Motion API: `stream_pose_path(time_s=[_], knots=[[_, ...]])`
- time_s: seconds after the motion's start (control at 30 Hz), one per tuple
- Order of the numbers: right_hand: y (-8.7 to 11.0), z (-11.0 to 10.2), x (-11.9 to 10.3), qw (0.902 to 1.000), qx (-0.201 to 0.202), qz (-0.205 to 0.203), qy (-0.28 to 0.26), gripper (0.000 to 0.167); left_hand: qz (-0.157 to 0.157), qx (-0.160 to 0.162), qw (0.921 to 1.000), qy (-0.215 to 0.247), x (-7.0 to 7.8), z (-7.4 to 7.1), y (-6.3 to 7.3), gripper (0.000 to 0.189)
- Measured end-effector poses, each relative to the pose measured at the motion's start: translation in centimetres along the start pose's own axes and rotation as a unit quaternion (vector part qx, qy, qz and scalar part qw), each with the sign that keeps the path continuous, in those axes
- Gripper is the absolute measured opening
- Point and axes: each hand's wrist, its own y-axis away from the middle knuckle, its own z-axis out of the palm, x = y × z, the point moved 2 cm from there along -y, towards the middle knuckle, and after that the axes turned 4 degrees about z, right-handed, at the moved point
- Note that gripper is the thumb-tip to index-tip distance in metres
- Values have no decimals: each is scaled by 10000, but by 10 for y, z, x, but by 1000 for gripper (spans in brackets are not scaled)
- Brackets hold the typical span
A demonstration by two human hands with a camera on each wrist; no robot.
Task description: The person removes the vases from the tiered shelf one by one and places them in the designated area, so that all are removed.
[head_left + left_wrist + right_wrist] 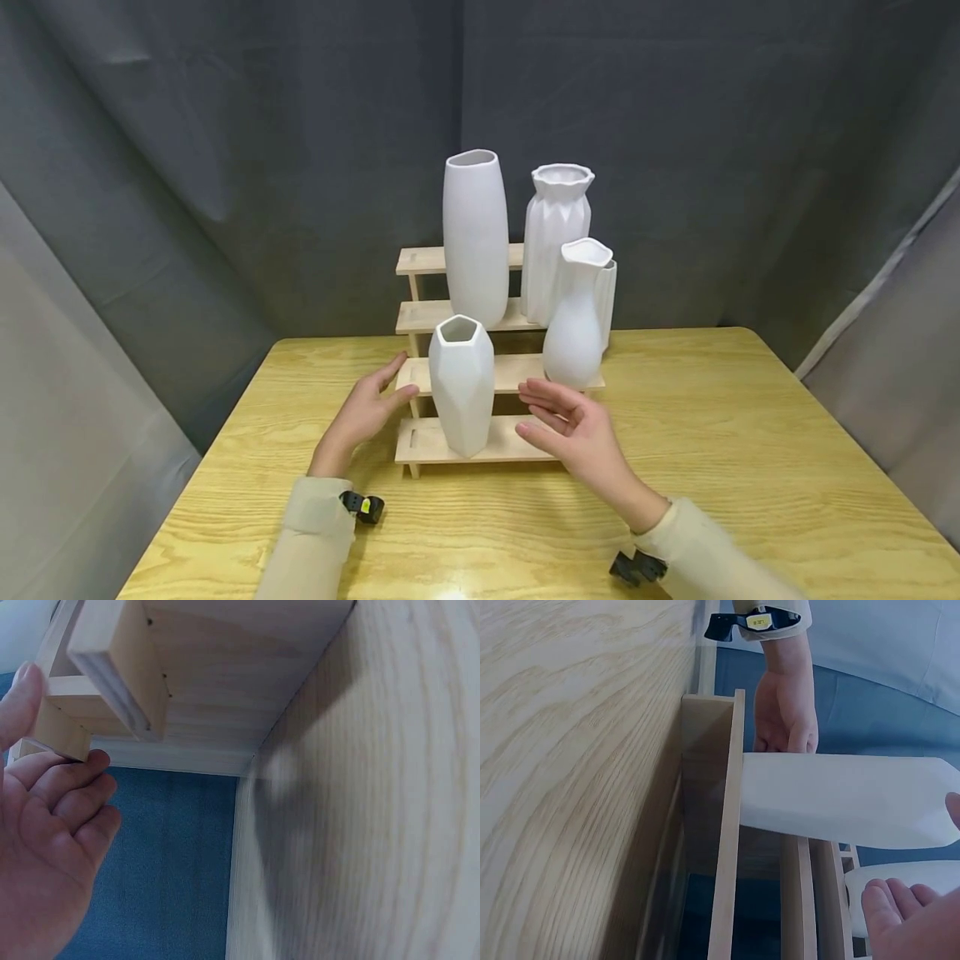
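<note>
A light wooden tiered stand point(517, 450) holds white vases. The faceted vase point(461, 392) stands on its lowest step, at the left. My left hand point(363, 412) is at the stand's left end, thumb in front of the second step and fingers behind it; in the left wrist view the fingers of this hand point(56, 817) curl at a board's end. Before the right end of the steps, my right hand point(581, 429) is held with relaxed fingers and nothing in them. Just behind it is a round-bellied vase point(573, 342) with a flared rim, on the second step.
Higher up stand a tall smooth vase point(476, 242) and a pleated vase point(555, 250) with a ruffled rim. A ribbed vase point(607, 308) is partly hidden behind the round-bellied one. The wooden table point(712, 433) ends at a dark curtain point(337, 167).
</note>
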Motion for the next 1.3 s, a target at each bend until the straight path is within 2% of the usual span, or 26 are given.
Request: stream_pose_path(time_s=[0.27,0.73,1.3], knots=[[-6,12,-2,9996,-11,211,169,61,-72,0,10000,-44,1,0,1,78],[-23,30,1,9994,-92,306,-93,74,-145,22,9999,84,0,1,0,78],[-39,45,5,9989,-4,349,318,74,-163,60,9998,21,1,1,0,78]])
